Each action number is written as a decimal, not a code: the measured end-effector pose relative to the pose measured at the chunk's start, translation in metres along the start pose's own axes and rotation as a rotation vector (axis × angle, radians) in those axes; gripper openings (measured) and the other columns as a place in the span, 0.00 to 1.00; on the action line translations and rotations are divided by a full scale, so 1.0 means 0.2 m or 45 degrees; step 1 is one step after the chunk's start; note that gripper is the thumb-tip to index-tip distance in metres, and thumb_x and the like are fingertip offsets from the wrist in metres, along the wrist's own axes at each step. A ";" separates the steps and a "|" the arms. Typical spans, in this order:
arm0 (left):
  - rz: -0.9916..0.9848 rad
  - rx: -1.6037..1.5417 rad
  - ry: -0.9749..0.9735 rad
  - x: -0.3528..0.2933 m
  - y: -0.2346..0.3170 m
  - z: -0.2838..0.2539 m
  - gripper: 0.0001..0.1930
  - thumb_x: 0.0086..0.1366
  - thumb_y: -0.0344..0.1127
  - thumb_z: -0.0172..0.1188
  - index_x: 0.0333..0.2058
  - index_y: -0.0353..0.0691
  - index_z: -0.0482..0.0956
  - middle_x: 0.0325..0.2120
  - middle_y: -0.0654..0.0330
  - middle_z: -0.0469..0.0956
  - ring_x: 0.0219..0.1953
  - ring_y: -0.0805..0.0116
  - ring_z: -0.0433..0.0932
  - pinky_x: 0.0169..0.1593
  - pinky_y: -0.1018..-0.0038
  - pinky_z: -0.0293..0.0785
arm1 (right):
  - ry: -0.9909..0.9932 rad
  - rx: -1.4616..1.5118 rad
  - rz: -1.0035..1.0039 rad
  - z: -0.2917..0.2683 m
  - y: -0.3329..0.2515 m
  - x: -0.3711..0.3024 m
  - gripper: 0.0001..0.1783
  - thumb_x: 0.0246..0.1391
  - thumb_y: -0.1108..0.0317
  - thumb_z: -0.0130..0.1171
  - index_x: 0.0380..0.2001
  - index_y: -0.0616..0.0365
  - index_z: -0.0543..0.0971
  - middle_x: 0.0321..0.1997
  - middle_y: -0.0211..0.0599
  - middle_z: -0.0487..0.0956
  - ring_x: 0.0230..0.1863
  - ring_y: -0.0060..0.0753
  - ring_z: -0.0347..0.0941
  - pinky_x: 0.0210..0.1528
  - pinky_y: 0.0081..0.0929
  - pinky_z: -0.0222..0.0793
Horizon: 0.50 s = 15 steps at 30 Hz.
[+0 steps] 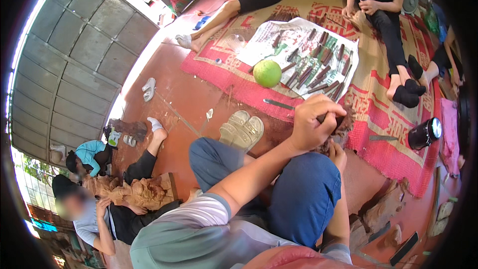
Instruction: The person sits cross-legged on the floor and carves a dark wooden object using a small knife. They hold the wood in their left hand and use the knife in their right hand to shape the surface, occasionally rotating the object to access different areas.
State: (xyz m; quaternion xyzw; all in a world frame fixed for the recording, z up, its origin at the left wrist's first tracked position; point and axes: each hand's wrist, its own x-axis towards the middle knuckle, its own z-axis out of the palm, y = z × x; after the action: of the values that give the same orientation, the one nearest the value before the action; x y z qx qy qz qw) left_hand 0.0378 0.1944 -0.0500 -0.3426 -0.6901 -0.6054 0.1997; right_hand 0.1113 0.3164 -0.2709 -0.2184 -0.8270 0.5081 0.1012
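My left hand [316,122] is closed round a dark handle [332,118], its knuckles up. A thin metal blade [279,103] shows just left of that fist, in line with the handle; I cannot tell whether the two are joined. Below it, my right hand [338,155] has its fingers curled against a rough brown piece of wood [347,122], which is partly hidden by my left hand. Both hands are close together, beyond my raised knee.
Beyond lie a red patterned mat [249,94], a printed sheet [259,45] with several dark sticks, and a green round fruit [267,73]. Sandals [241,129] stand near my knee, a black cylinder [424,133] to the right. Several people sit around; one is beside a wood carving [149,192].
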 end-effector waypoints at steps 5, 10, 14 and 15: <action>-0.011 0.009 -0.036 0.00 0.02 0.01 0.08 0.52 0.23 0.51 0.27 0.34 0.81 0.24 0.57 0.78 0.26 0.71 0.75 0.33 0.77 0.70 | -0.087 -0.307 0.017 0.01 -0.06 0.18 0.13 0.57 0.63 0.53 0.40 0.59 0.79 0.35 0.55 0.77 0.39 0.51 0.77 0.39 0.38 0.70; 0.012 -0.012 -0.049 0.00 0.01 0.01 0.08 0.53 0.23 0.51 0.27 0.34 0.81 0.24 0.57 0.78 0.26 0.71 0.75 0.32 0.77 0.70 | -0.076 0.140 0.013 0.01 0.08 0.08 0.11 0.56 0.66 0.53 0.39 0.60 0.78 0.35 0.55 0.77 0.38 0.47 0.78 0.38 0.36 0.70; 0.005 -0.014 -0.033 0.00 0.01 0.00 0.08 0.53 0.23 0.51 0.27 0.35 0.81 0.23 0.58 0.77 0.26 0.71 0.74 0.32 0.77 0.70 | -0.031 -0.257 0.071 0.02 -0.09 0.16 0.10 0.56 0.68 0.51 0.37 0.60 0.78 0.32 0.56 0.76 0.34 0.41 0.79 0.35 0.38 0.69; 0.000 -0.021 -0.036 0.00 0.01 0.00 0.08 0.53 0.23 0.51 0.27 0.35 0.81 0.23 0.58 0.77 0.26 0.71 0.74 0.32 0.77 0.70 | -0.011 -0.168 0.032 0.03 -0.07 0.17 0.09 0.56 0.69 0.51 0.36 0.60 0.77 0.30 0.56 0.75 0.31 0.41 0.78 0.33 0.38 0.68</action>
State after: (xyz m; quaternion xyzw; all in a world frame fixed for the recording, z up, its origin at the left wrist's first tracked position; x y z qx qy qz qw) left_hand 0.0395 0.1949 -0.0493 -0.3527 -0.6879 -0.6061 0.1873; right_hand 0.0759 0.3218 -0.2621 -0.2326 -0.8564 0.4545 0.0766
